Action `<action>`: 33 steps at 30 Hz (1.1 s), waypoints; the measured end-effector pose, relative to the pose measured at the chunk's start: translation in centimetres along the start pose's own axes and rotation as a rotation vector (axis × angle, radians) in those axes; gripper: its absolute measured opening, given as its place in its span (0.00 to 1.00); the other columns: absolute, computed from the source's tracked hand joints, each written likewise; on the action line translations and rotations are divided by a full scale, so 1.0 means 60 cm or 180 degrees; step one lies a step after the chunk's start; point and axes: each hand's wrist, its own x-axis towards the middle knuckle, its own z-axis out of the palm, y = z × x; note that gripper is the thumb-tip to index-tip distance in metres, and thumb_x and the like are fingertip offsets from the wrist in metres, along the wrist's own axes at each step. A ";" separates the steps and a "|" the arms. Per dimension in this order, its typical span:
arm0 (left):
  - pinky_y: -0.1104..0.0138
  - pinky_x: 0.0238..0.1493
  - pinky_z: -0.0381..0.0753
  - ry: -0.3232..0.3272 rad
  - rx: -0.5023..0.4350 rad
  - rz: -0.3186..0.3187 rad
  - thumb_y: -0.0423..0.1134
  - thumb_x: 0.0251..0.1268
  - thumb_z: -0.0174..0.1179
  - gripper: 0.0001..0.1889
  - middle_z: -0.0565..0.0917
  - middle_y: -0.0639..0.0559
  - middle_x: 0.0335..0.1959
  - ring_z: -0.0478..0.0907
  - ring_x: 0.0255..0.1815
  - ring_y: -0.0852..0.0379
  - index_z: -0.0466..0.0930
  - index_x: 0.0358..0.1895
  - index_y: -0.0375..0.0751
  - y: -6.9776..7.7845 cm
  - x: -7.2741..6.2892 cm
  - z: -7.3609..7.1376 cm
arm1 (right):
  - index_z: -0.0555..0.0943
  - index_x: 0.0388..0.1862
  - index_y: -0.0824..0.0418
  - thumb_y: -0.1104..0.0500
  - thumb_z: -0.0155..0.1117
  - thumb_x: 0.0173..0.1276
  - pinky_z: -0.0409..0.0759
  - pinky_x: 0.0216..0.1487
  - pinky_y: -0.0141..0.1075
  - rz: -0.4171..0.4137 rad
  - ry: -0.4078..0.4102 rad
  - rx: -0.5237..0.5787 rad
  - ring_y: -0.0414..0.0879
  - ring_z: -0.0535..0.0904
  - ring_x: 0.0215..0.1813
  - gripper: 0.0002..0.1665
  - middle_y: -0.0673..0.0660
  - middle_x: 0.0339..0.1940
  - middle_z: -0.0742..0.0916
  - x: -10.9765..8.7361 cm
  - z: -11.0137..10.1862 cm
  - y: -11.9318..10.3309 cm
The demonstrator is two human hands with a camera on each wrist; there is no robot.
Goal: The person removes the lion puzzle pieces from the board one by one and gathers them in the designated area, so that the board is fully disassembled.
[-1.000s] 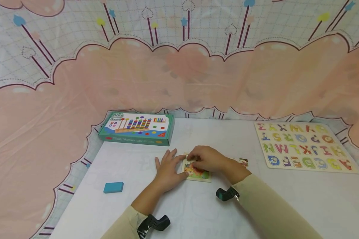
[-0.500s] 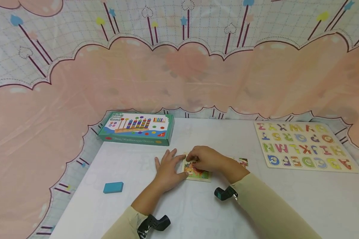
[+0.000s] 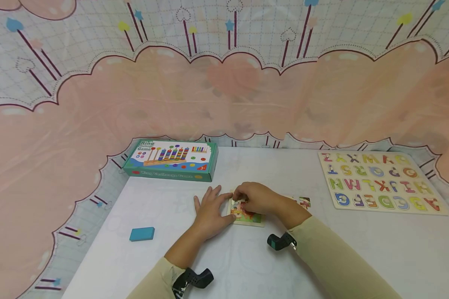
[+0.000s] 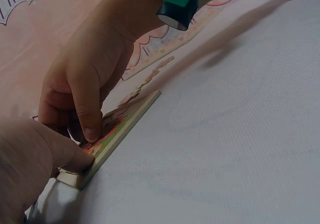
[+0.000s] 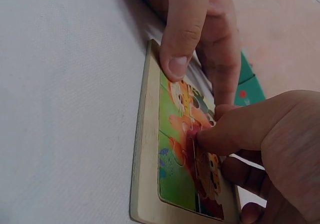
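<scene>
A small wooden jigsaw puzzle (image 3: pixel 255 219) with a pale frame and an animal picture lies flat on the white table. My left hand (image 3: pixel 209 216) spreads over its left side, the index finger at the far corner and the thumb on the near part. In the right wrist view the left thumb (image 5: pixel 178 49) presses on the picture's edge. My right hand (image 3: pixel 261 200) bends over the puzzle from the right. Its thumb (image 5: pixel 220 134) touches a red puzzle piece (image 5: pixel 191 156), with the fingers curled opposite. The fingers partly hide that piece.
Loose picture pieces (image 3: pixel 304 202) lie right of the puzzle, partly behind the right wrist. A green ring game box (image 3: pixel 171 161) stands at the back left. A wooden alphabet board (image 3: pixel 383 182) lies at the back right, and a blue block (image 3: pixel 141 234) at the left.
The right wrist has shifted very slightly to the left while its fingers stay at the puzzle. The left hand keeps its place. The head view has shifted a little.
</scene>
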 end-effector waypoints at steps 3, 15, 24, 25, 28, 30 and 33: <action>0.26 0.76 0.26 -0.0005 -0.0009 -0.0010 0.45 0.60 0.73 0.34 0.62 0.39 0.84 0.45 0.88 0.35 0.80 0.72 0.49 0.001 0.000 0.001 | 0.85 0.53 0.58 0.68 0.70 0.71 0.81 0.63 0.45 0.0029 0.0007 0.0038 0.46 0.82 0.53 0.14 0.51 0.50 0.87 0.001 0.001 -0.001; 0.26 0.76 0.26 0.0011 0.0001 -0.0019 0.46 0.60 0.73 0.34 0.62 0.39 0.84 0.45 0.88 0.35 0.80 0.72 0.49 0.000 0.002 0.002 | 0.83 0.53 0.55 0.65 0.70 0.74 0.81 0.65 0.47 0.0049 -0.0045 0.0187 0.46 0.83 0.55 0.12 0.49 0.52 0.88 -0.001 0.001 -0.002; 0.26 0.76 0.26 0.0034 0.0000 -0.0004 0.47 0.59 0.73 0.35 0.63 0.39 0.84 0.45 0.88 0.35 0.80 0.72 0.48 -0.002 0.002 0.004 | 0.83 0.52 0.51 0.61 0.71 0.75 0.78 0.57 0.45 -0.0172 0.0039 0.0025 0.42 0.79 0.48 0.11 0.46 0.45 0.88 -0.002 0.001 0.004; 0.26 0.76 0.26 0.0034 0.0001 -0.0007 0.47 0.58 0.73 0.35 0.63 0.39 0.84 0.45 0.88 0.35 0.80 0.72 0.48 -0.002 0.002 0.005 | 0.83 0.52 0.51 0.61 0.71 0.75 0.77 0.56 0.45 -0.0194 0.0053 0.0014 0.42 0.79 0.48 0.11 0.45 0.45 0.88 -0.003 0.001 0.004; 0.26 0.76 0.26 0.0036 -0.0001 -0.0018 0.47 0.58 0.73 0.35 0.63 0.39 0.84 0.45 0.88 0.35 0.80 0.72 0.48 -0.003 0.002 0.006 | 0.83 0.53 0.50 0.61 0.71 0.75 0.77 0.55 0.43 -0.0202 0.0058 0.0056 0.41 0.80 0.46 0.11 0.45 0.43 0.88 -0.003 0.002 0.006; 0.26 0.76 0.26 0.0040 0.0004 -0.0020 0.47 0.58 0.73 0.35 0.63 0.40 0.84 0.45 0.88 0.35 0.80 0.72 0.47 -0.003 0.002 0.006 | 0.84 0.54 0.50 0.61 0.70 0.76 0.78 0.54 0.42 -0.0181 0.0052 0.0125 0.41 0.80 0.46 0.12 0.45 0.43 0.88 -0.003 0.003 0.007; 0.26 0.76 0.26 0.0049 0.0014 -0.0015 0.46 0.58 0.73 0.34 0.63 0.40 0.84 0.46 0.88 0.35 0.80 0.71 0.47 -0.003 0.002 0.007 | 0.86 0.56 0.51 0.62 0.68 0.77 0.80 0.51 0.40 -0.0158 0.0036 0.0198 0.40 0.79 0.44 0.13 0.45 0.43 0.88 -0.004 0.004 0.008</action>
